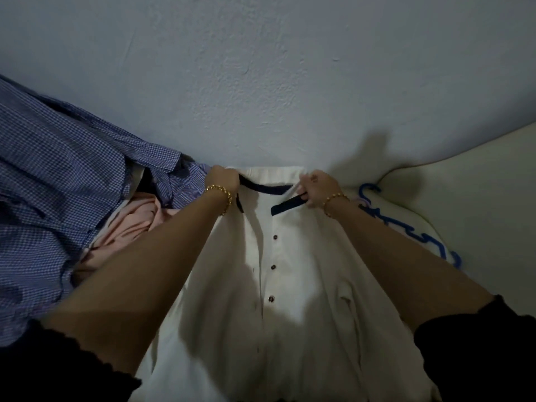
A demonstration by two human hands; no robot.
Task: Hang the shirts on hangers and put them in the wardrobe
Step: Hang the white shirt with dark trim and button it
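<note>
Fingers point(229, 177) around collar point(272, 190) of white shirt point(304, 285)

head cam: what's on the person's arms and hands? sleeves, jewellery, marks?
Black left sleeve, scalloped edge, and black right sleeve, both ending high on the arms. Gold beaded left bracelet and right bracelet sit behind the left hand and right hand. Small dark marks on the right hand's back, too small to read.
</note>
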